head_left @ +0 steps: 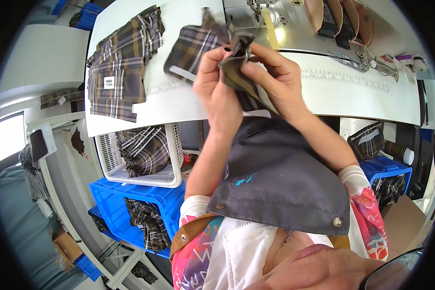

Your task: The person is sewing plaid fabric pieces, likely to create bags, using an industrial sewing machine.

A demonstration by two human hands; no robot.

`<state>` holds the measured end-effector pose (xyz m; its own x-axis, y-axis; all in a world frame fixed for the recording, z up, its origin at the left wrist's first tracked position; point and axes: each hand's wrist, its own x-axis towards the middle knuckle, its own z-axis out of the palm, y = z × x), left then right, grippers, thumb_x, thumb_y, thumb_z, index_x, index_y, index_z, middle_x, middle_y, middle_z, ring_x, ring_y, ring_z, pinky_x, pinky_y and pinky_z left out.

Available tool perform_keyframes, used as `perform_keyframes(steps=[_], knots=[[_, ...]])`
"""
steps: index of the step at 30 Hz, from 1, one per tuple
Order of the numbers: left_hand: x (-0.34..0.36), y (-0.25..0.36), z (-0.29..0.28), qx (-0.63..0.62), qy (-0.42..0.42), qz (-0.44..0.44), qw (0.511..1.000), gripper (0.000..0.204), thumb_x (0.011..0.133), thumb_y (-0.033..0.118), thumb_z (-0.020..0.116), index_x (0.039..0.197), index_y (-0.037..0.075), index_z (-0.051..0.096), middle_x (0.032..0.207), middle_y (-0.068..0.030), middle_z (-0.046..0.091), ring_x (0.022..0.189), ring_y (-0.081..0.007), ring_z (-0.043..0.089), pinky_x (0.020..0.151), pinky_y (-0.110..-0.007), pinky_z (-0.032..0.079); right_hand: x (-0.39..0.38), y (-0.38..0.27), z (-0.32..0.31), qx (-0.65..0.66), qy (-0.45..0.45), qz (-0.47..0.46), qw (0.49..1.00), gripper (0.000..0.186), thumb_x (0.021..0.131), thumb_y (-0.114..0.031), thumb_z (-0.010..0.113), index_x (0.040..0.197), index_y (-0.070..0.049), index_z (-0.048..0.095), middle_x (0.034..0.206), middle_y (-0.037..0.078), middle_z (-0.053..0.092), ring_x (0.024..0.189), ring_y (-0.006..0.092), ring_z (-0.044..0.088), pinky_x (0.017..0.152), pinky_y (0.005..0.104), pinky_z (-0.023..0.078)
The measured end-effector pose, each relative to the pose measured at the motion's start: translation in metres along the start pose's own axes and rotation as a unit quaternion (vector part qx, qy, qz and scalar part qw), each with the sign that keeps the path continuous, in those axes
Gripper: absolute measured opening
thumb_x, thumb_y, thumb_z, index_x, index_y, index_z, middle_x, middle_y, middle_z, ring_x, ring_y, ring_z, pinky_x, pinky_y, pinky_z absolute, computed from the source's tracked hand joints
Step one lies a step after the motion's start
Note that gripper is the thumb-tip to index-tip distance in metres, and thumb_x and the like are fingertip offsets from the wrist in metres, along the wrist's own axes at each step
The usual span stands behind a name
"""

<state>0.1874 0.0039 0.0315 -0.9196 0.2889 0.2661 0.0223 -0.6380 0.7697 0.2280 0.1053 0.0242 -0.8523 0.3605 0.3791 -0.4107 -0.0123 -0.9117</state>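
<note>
Above the near edge of the white sewing table, a piece of brown and black plaid fabric [244,79] is bunched up between my two hands. My left hand [215,82] pinches its upper left side. On the other side my right hand [279,79] has thumb and fingers closed on a fold. The lower end hangs toward my dark apron, with a pale strip along it. Another plaid part [191,48] spreads out to the left, partly behind my left hand; I cannot tell whether it joins the held piece. The sewing machine's foot [261,5] is just beyond my hands.
Stacked plaid pieces [116,67], one with a white label, lie on the table's left. Scissors [345,63], thread spools [405,59] and a curved holder [353,21] are at right. Below left stand a white basket [178,154] and blue crate [104,193]; another blue crate [386,169] is right.
</note>
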Motion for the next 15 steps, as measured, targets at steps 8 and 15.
perform_keyframes(steps=[8,15], knots=[[0.018,0.022,0.001,0.003,0.119,-0.046,0.992,0.011,0.092,0.013,0.054,0.095,0.002,0.057,0.085,-0.0009,0.061,0.072,-0.0040,0.053,0.064,-0.019,0.043,0.009,-0.003,0.010,0.046,0.111,-0.016,0.993,0.016,0.091,-0.014,0.057,0.087,0.000,0.061,0.074,-0.003,0.057,0.070,0.0021,0.046,0.064,0.0170,0.040],[0.021,0.032,-0.030,0.469,-0.025,0.213,0.857,0.007,0.087,0.010,0.062,0.089,0.003,0.060,0.064,0.0047,0.053,0.055,-0.0023,0.041,0.052,-0.016,0.034,-0.001,-0.009,-0.029,-0.099,0.017,0.017,0.995,0.014,0.090,-0.012,0.058,0.082,-0.002,0.059,0.069,-0.005,0.053,0.064,0.0009,0.041,0.058,0.0165,0.035]])
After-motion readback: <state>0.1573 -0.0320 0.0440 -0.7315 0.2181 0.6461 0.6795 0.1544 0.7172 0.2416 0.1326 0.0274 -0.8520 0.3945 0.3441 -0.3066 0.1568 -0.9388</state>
